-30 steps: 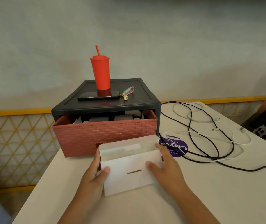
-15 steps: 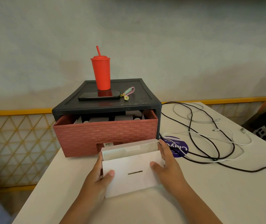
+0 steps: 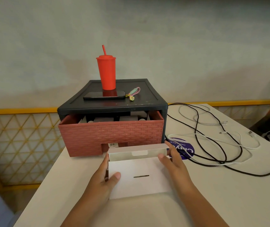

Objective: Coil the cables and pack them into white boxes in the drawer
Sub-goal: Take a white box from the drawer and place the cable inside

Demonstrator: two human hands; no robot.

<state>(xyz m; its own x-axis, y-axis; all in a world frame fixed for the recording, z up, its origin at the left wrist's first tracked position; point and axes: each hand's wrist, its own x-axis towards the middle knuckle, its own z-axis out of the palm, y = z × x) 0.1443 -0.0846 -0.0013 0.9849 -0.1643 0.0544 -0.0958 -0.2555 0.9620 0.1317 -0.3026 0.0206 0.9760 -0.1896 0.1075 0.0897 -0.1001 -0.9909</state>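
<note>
Head view: at lower centre my left hand and right hand grip the white box on the table, flap raised. Cables lie loose at right; drawer open behind. I'd fold the flap fully back first.

both bare hands hold a flat white cardboard box on the pale table, left hand at its left edge, right hand by its raised lid flap. behind it the pink woven-pattern drawer stands open; loose black cable and white cable lie tangled to the right
</note>
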